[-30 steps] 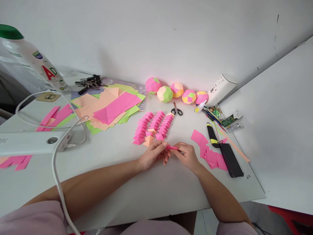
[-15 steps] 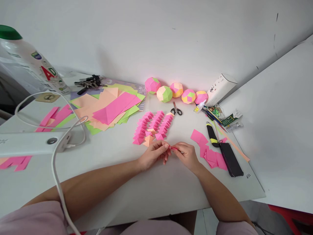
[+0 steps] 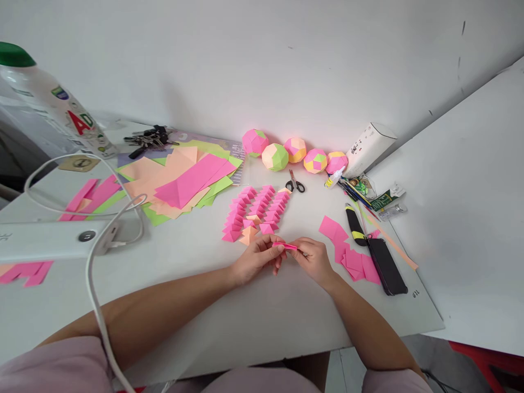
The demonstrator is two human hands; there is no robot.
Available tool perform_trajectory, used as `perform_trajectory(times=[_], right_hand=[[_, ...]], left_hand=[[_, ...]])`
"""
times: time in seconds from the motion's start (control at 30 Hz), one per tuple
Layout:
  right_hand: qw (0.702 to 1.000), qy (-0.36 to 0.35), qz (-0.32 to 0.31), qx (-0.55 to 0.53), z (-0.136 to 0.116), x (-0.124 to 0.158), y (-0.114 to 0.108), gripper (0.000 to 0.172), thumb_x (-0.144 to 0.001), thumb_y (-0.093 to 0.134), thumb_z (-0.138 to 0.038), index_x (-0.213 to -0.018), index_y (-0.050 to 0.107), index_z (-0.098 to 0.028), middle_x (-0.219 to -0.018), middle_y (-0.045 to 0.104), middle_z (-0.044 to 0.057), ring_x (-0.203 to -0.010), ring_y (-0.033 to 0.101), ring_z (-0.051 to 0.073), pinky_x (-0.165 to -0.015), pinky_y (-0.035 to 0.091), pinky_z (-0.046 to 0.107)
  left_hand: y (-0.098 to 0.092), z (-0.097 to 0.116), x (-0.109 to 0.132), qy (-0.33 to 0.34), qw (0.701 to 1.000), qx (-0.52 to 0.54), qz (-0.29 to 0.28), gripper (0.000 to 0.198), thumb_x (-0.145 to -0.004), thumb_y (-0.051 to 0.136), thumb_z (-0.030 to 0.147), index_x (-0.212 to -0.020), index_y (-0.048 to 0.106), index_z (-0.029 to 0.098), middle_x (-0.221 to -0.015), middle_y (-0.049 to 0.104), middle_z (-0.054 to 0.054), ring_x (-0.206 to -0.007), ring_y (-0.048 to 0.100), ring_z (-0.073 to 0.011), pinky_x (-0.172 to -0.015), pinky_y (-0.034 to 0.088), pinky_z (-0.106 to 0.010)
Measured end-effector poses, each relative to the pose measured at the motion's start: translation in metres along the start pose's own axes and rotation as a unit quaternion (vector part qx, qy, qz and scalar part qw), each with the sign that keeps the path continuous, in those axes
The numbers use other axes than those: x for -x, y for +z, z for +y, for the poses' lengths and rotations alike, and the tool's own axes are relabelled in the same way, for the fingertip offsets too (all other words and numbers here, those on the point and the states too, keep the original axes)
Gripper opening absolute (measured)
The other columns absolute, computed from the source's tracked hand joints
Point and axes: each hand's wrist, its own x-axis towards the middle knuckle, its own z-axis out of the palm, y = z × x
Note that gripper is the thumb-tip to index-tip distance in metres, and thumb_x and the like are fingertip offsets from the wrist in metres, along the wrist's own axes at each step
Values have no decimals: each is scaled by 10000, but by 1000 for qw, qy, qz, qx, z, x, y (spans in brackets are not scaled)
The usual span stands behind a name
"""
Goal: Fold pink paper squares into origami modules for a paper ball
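Between my two hands is a small folded piece of pink paper, seen nearly edge-on. My left hand pinches its left end between thumb and fingers. At its right end, the thumb and fingertips of my right hand grip it. Just beyond my left hand stand rows of folded paper units, mostly pink with a few peach ones. Right of my right hand lie several loose pink paper squares, partly overlapping.
Scissors lie behind the rows, below several paper balls along the wall. Coloured sheets are heaped at left. A power bank trails a white cable. A black phone and box cutter lie right.
The pink paper has turned in my fingers and shows more of its length between the hands. Both hands have stayed in nearly the same place.
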Motion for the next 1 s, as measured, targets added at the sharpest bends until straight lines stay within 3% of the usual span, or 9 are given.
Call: perform_trajectory(times=[0.37, 0.47, 0.53, 0.67, 0.83, 1.0], right_hand=[[1000, -9, 13, -5, 1, 0, 2, 237, -799, 484, -58, -829, 679, -190, -731, 675, 36, -657, 631, 141, -581, 508, 251], [999, 33, 30, -15, 0, 2, 3, 225, -776, 533, -80, -955, 610, -192, -830, 674, 45, -644, 625, 132, -576, 513, 247], [997, 52, 40, -42, 1, 4, 4, 345, -760, 561, -82, -1080, 525, -209, -968, 650, 66, -622, 614, 112, -549, 509, 234], [997, -31, 33, -68, 5, 5, 4, 390, -768, 522, -43, -1102, 481, -240, -1180, 539, 109, -684, 613, 107, -563, 519, 243], [995, -100, -1, -16, 6, 2, 0, 248, -803, 492, -55, -929, 621, -225, -1164, 524, 100, -762, 603, 134, -655, 534, 294], [993, -98, -34, -52, 3, 0, -2, 153, -853, 531, -134, -908, 650, -211, -1081, 566, 102, -781, 610, 144, -676, 540, 297]], left_hand=[[-4, -5, -2, -32, 999, -15, 4, 308, -764, 664, 372, -943, 578, 136, -584, 585, 13, -454, 538, -108, -441, 473, -251], [-4, -6, -3, -25, 999, -29, 1, 302, -797, 620, 411, -916, 573, 137, -501, 561, 31, -413, 521, -112, -424, 460, -247], [-4, -5, -3, -21, 999, -37, 3, 292, -808, 602, 427, -852, 558, 142, -495, 569, 27, -406, 525, -111, -433, 459, -245], [-3, -5, -3, -17, 999, -42, 13, 290, -830, 574, 440, -789, 511, 160, -500, 593, 20, -405, 539, -110, -445, 448, -232], [-2, -4, -3, -10, 999, -42, 21, 293, -826, 579, 442, -783, 512, 160, -498, 591, 21, -402, 530, -107, -436, 453, -229], [-1, -4, -3, -4, 999, -40, 35, 300, -810, 601, 447, -780, 530, 156, -532, 593, 16, -439, 553, -110, -451, 480, -232]])
